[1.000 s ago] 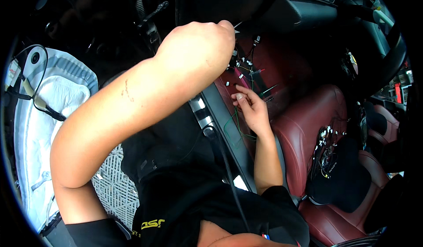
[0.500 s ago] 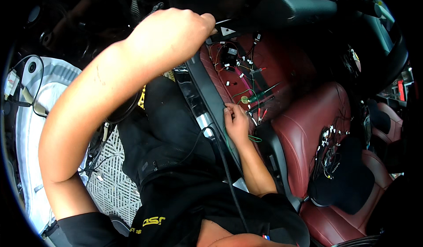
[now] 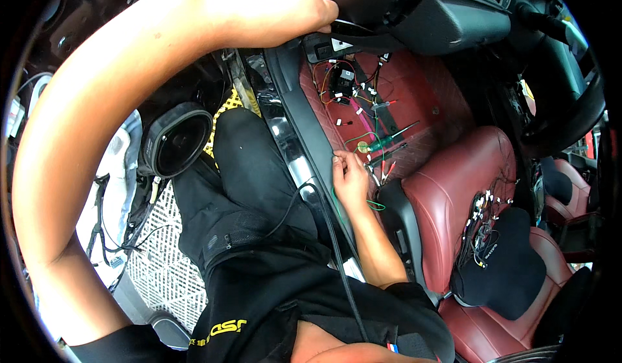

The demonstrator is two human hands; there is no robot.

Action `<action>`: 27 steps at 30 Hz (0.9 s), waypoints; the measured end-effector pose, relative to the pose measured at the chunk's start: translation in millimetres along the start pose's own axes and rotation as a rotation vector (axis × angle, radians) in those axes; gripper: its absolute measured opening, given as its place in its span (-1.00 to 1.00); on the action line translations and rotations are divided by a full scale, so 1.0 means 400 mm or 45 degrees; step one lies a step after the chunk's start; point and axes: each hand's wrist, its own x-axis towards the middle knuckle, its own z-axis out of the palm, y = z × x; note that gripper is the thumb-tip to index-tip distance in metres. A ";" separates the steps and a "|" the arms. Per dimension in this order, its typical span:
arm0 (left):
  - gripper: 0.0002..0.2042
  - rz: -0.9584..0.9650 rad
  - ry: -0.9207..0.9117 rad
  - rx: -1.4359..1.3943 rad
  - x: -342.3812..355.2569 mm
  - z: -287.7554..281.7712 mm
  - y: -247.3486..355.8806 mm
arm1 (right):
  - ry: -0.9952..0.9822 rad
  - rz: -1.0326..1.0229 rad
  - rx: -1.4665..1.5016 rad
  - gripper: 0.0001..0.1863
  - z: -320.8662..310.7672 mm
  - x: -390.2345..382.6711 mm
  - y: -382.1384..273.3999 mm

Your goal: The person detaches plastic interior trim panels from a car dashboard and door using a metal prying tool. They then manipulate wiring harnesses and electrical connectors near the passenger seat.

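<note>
Figure: Two bare hands at the border of a red quilted car mat

Yellow lettering is borne by the black shirt (image 3: 259,305), pale lettering by the one black cushion (image 3: 512,269) on the seat (image 3: 447,201), right of the red mat (image 3: 427,91). A white label is seen on the one black module (image 3: 338,92), at the mat's upper left. Below it on the mat are shown one red-tipped probe (image 3: 383,105), one green screwdriver (image 3: 381,144) and one yellow disc (image 3: 363,147). The green wire (image 3: 382,208) is looped at the mat's lower left, beside the right hand (image 3: 350,176). Its fingers are bent, thumb near forefinger, at the grey sill trim (image 3: 317,133) edging the mat's left; whether wire is pinched cannot be told. Beyond the mat's upper left, the left hand (image 3: 288,10) is curled, anything enclosed being hidden. Exposed quilting is left right of the probe, bounded by the seat below.
</note>
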 end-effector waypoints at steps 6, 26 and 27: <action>-0.76 -0.020 0.404 -0.043 -0.001 0.112 0.026 | 0.021 -0.032 -0.009 -0.85 0.008 0.001 0.027; -0.70 0.107 0.993 -1.843 -0.007 0.425 0.382 | -0.054 -0.074 0.719 -0.61 -0.085 -0.006 -0.294; -0.68 0.214 0.946 -1.703 0.000 0.400 0.382 | 0.033 -0.105 0.673 -0.61 -0.089 -0.001 -0.306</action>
